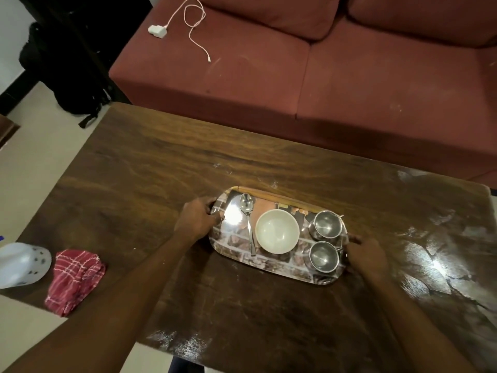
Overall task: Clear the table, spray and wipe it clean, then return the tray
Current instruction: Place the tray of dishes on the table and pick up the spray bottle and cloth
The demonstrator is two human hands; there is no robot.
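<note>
A shiny oval tray (231, 246) with a brick pattern lies on the dark wooden table (150, 168). On it are a steel spoon (248, 219), a white bowl (277, 235) and two steel cups (326, 224) (324, 256). My left hand (195, 219) grips the tray's left end, fingers curled over the rim. My right hand (367, 257) grips the tray's right end beside the cups. A red checked cloth (75, 278) lies crumpled at the table's near left corner, next to a white plastic bottle (22, 263) lying on its side.
A maroon sofa (336, 84) runs along the table's far side, with a white charger and cable (158, 30) on its seat. A black bag (72, 76) stands on the floor at the far left. Pale floor tiles show left of the table.
</note>
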